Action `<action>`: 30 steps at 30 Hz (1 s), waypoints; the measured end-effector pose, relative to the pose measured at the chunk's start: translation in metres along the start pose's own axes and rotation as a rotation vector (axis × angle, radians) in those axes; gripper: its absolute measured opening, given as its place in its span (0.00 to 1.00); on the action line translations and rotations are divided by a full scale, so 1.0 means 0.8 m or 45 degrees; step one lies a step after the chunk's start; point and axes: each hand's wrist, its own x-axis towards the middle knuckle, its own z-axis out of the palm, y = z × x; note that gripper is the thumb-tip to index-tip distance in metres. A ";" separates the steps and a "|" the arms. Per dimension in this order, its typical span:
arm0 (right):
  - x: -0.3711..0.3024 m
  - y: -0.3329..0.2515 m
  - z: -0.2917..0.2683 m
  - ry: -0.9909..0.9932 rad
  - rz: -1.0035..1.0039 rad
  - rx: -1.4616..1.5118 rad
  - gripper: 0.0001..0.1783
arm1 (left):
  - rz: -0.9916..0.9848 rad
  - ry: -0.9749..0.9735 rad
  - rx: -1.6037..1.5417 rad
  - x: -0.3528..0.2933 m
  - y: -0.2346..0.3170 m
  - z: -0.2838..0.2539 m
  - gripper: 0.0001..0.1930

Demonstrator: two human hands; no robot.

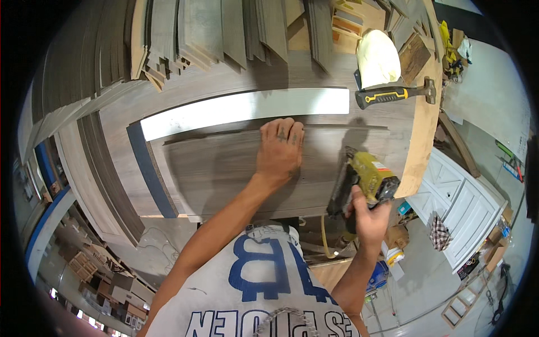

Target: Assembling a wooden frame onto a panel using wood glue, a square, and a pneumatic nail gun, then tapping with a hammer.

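Observation:
My left hand [280,153] is closed, knuckles up, over a thin grey wood strip [337,128] that runs along the far edge of a grey wood-grain panel [224,174]; its fingertips are hidden. In my right hand [370,219] is a yellow-green and black nail gun [370,175], held by the handle above the panel's right part. An air hose [325,238] hangs below it. Just beyond my left hand lies a long, shiny white strip [247,108]. A dark blue strip [150,171] lies crosswise at the panel's left end.
Many grey boards [202,31] are stacked along the far side. At the far right, a hammer [396,95] lies by a pale yellow rounded object [379,59]. White panelled doors [460,208] stand low on the right. More boards [106,174] lie at the left.

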 end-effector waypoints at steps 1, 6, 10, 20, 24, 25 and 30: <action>0.001 0.004 0.005 -0.045 -0.063 -0.005 0.06 | -0.003 -0.005 -0.012 0.000 0.000 0.001 0.10; 0.007 -0.022 0.040 -0.158 0.002 -0.257 0.15 | -0.054 0.024 0.049 0.000 0.002 -0.001 0.12; 0.012 -0.035 0.055 -0.225 0.058 -0.291 0.15 | -0.088 0.023 -0.048 0.000 0.004 -0.007 0.20; 0.007 -0.035 0.063 -0.166 0.068 -0.409 0.14 | -0.131 0.077 -0.209 -0.001 -0.003 -0.008 0.27; 0.008 -0.033 0.064 -0.173 -0.001 -0.536 0.12 | -0.125 0.085 -0.204 -0.003 -0.005 -0.008 0.26; 0.008 -0.033 0.064 -0.174 -0.002 -0.536 0.12 | -0.123 0.091 -0.199 -0.003 -0.005 -0.007 0.26; 0.013 -0.036 0.060 -0.193 -0.105 -0.369 0.11 | -0.113 0.107 -0.197 -0.003 -0.001 -0.002 0.27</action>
